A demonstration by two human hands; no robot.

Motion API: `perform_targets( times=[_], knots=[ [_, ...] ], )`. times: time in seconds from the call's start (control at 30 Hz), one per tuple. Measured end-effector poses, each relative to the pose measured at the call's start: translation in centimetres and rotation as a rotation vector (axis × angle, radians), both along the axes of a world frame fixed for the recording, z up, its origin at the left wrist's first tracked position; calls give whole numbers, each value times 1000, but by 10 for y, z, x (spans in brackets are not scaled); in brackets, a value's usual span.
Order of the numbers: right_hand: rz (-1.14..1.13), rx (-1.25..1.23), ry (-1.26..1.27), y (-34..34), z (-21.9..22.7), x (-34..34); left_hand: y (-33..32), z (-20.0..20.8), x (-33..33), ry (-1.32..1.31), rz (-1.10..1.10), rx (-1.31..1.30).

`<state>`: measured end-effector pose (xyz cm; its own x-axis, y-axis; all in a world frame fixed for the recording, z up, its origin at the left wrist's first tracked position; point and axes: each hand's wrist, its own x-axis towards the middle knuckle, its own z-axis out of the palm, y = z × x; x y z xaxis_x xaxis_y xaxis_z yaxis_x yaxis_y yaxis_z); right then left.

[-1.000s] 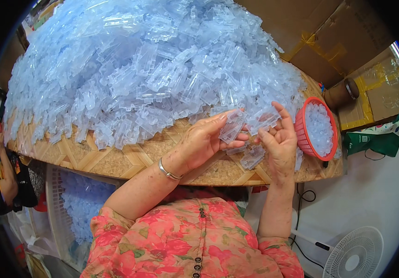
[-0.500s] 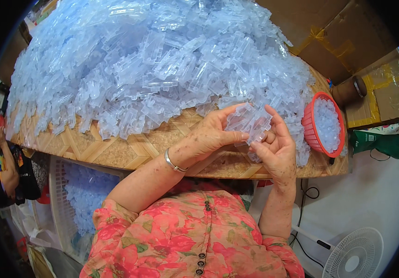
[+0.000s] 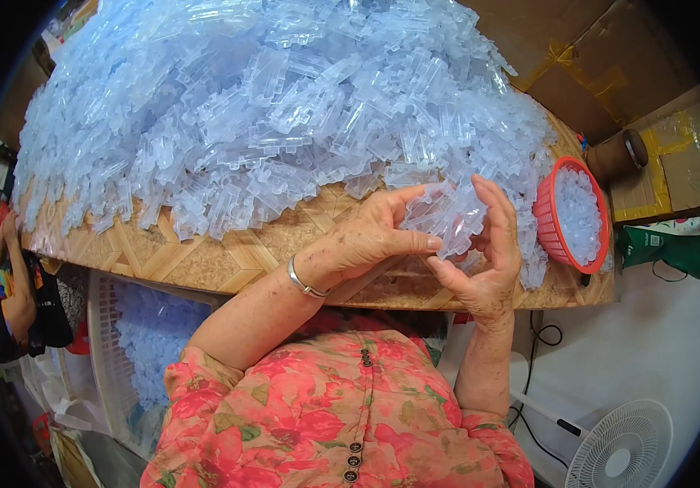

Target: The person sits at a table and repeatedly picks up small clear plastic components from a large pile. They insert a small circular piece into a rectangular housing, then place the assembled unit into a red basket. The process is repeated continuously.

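My left hand [image 3: 366,233] pinches a bunch of clear plastic pieces [image 3: 446,216] between its thumb and fingers, just above the table's near edge. Facing it from the right is my right hand [image 3: 490,268]. Its thumb and forefinger are spread apart around the right side of the bunch; whether they touch it is hard to make out. Behind both hands rises a large heap of similar clear, bluish plastic pieces [image 3: 285,106]. Close to the right of my right hand stands a red plastic basket [image 3: 551,230] with small pale pieces [image 3: 578,213] inside.
The tabletop [image 3: 155,254] has a wood pattern. A crate [image 3: 108,350] of bluish pieces stands below it at left. Cardboard boxes [image 3: 610,57] and a brown jar [image 3: 617,159] are at far right, a white fan [image 3: 620,455] at lower right. Another person's arm [image 3: 18,285] shows at far left.
The fingers of my right hand have spread, its thumb and forefinger moving further apart. My left hand keeps its hold on the plastic pieces, which have turned slightly and shifted a little right.
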<state>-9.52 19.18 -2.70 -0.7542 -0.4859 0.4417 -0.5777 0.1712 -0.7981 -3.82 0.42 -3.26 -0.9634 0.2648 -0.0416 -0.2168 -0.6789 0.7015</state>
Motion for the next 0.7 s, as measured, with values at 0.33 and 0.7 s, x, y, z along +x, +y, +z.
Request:
perform_targets(
  times=[0.33, 0.7],
  knots=[
    [-245, 341, 205, -7, 15, 11, 6, -25, -8, 80, 62, 140],
    [-241, 280, 263, -20, 9, 10, 7, -22, -7, 77, 82, 188]
  ],
)
